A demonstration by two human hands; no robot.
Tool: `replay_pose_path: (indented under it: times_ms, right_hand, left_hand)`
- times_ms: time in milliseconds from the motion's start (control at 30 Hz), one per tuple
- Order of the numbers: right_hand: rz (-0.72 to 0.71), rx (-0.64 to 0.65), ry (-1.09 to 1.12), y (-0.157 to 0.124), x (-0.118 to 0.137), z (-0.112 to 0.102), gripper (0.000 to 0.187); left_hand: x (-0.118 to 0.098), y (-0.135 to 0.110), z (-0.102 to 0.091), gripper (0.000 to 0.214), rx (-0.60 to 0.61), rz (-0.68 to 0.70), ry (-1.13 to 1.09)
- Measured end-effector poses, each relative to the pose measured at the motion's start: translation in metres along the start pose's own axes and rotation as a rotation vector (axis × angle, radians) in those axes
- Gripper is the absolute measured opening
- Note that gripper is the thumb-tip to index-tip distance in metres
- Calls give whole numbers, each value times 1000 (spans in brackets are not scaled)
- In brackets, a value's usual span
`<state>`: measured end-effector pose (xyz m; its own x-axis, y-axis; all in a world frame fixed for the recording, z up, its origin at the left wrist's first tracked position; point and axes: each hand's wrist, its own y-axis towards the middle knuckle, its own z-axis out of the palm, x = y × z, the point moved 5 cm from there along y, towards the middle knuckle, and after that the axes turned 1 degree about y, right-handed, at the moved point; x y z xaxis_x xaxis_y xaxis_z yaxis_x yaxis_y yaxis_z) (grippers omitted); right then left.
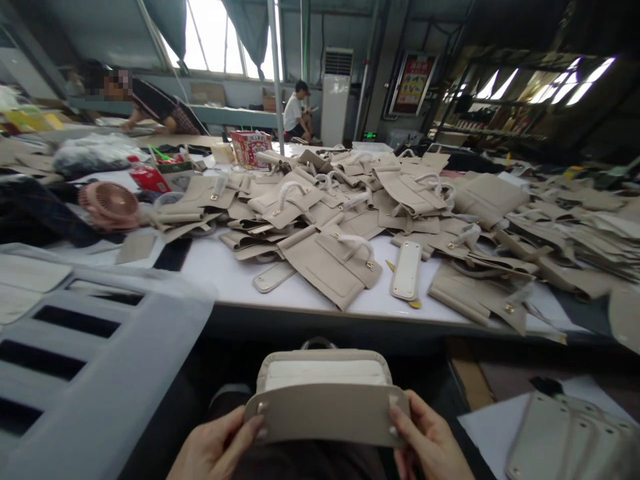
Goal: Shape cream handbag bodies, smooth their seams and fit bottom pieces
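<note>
A beige leather handbag panel [325,415] is stretched level between my two hands, low in the view. My left hand [220,443] pinches its left end, thumb on the near face. At the right end, my right hand [425,437] grips the same panel with the thumb in front. Just behind it sits a rounded bag body [325,370] with a pale inset and a padded rim. A dark loop, perhaps a handle, shows at its far side. Whether the panel is joined to this body is hidden.
Piled beige handbag parts [325,263] cover the white table [225,280]. Near its edge lies a pale oblong base piece [406,270]. A slotted grey plastic crate [150,333] stands left; stacked pale pieces [560,433] lie right. A pink fan [109,205] is at left; two people are farther back.
</note>
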<state>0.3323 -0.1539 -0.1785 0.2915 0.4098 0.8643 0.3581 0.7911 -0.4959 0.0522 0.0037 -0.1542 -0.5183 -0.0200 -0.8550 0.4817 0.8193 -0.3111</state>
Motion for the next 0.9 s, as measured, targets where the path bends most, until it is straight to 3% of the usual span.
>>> replay_pose_path:
  times_ms: [100,300,500,633,900]
  right_hand:
    - [11,-73,26,10,1,-7,57]
    - [-26,-213,-83,34,6,-23,56]
    - [-98,-388,-165,47,23,-29,57]
    - [-41,-385,-129,52,22,-27,59]
    - [51,-323,19,59,1,-32,56]
  left_hand:
    - [-5,10,-3,42,-91,58,55]
    - [13,37,12,51,-72,-107,-277]
    - [6,49,3,47,-133,-82,-162]
    - [6,57,-1,49,-128,-122,-180]
    - [29,61,9,47,-76,-272,-418]
